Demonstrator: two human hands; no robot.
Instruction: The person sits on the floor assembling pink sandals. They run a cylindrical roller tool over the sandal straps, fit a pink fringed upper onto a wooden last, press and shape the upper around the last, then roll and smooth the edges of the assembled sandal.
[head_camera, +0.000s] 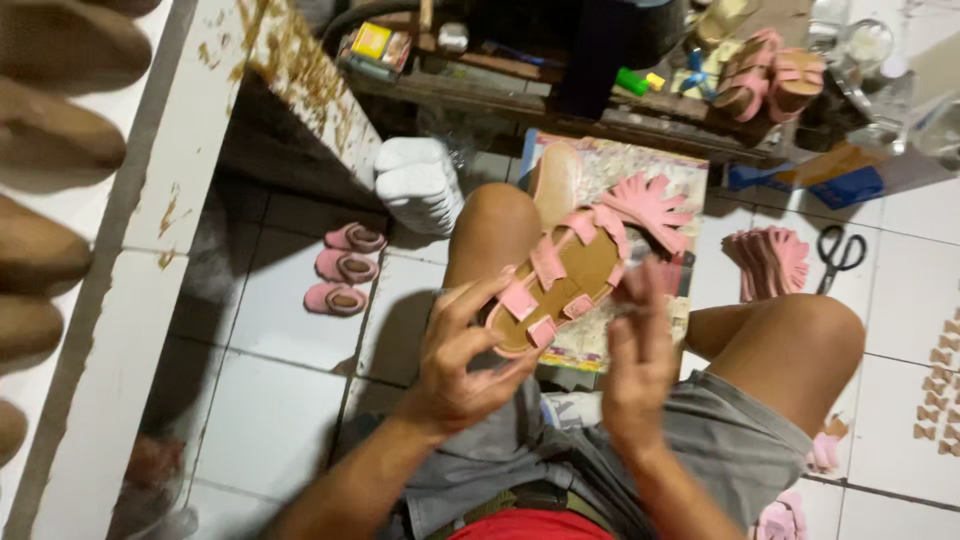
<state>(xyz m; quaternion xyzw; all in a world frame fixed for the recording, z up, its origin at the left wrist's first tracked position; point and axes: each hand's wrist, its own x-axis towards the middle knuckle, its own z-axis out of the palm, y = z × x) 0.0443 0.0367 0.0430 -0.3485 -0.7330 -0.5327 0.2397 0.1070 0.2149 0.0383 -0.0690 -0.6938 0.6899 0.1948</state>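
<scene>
A pink strapped sandal with a tan insole (570, 275) rests over my left knee (495, 220). My left hand (470, 350) grips its near end, fingers curled around the sole edge. My right hand (640, 345) holds the sandal's right side, fingertips pinching a pink strap. A tan shoe last (556, 180) lies just beyond the sandal. Pink fringed strap pieces (650, 205) lie on a patterned board (660, 165) past the sandal.
Three small pink shoes (343, 268) sit on the white tile floor at left. A stack of pink cut pieces (770, 260) and black scissors (838, 255) lie at right. A low cluttered bench (560, 95) with finished pink sandals (765, 75) stands ahead. Tan soles (50, 150) line a shelf at left.
</scene>
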